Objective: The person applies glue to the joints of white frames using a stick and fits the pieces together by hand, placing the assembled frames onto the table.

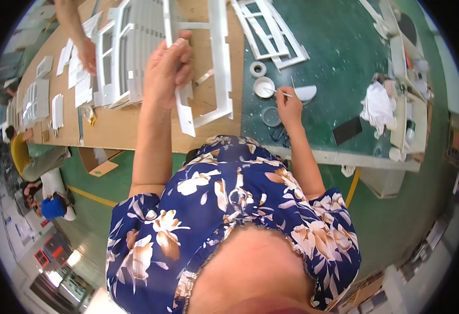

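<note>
My left hand point(167, 70) is closed around one side of a white frame point(220, 63), holding it up over the cardboard. In my right hand point(289, 109) is a thin brush point(285, 94), pinched between the fingers. The brush's far end reaches over a small cup of white paint point(264, 87). Just above that cup lies a roll of tape point(258, 69). Below it stands a round clear container point(271, 116). A white half-round piece point(305, 93) rests right of the brush.
Several white frames point(127, 57) stand stacked on the cardboard point(122, 125) at left, with another person's hand point(88, 56) beside them. More white frames point(271, 36) lie on the green tabletop point(339, 68). A phone point(347, 130) and white cloth point(378, 107) are at right.
</note>
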{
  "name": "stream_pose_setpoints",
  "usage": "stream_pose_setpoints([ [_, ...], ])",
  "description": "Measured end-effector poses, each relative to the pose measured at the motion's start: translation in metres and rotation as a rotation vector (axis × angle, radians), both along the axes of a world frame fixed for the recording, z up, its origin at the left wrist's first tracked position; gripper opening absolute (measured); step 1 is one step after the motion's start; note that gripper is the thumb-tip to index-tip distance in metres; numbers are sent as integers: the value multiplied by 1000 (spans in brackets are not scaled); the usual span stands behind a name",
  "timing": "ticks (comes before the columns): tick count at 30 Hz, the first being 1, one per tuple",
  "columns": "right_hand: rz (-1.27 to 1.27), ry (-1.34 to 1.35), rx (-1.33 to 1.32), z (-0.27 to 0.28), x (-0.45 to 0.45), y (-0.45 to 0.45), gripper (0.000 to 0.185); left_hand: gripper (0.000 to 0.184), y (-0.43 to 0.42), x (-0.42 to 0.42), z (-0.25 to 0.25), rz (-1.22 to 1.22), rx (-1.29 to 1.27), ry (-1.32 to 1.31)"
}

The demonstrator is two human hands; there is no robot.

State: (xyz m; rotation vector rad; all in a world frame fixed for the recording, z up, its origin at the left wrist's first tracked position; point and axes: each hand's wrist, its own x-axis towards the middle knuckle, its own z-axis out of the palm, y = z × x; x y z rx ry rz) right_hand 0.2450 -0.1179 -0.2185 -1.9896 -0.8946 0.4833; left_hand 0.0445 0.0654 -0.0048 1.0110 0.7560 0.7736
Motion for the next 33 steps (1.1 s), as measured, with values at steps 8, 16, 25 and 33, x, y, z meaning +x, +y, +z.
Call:
stream_pose_setpoints([
  [8, 40, 79, 48, 6, 7, -3, 17, 27, -4, -3, 4, -22, -40, 15],
  [16, 74, 86, 40, 26, 7, 4, 16, 23, -3, -7, 14, -121, -63, -135],
  [25, -98, 283, 400, 112, 22, -20, 18, 33, -1, -10, 49, -73, 55, -174],
  [33, 93, 140, 820, 223, -21, -42, 25, 30, -26, -7, 88, -15, 142, -232],
])
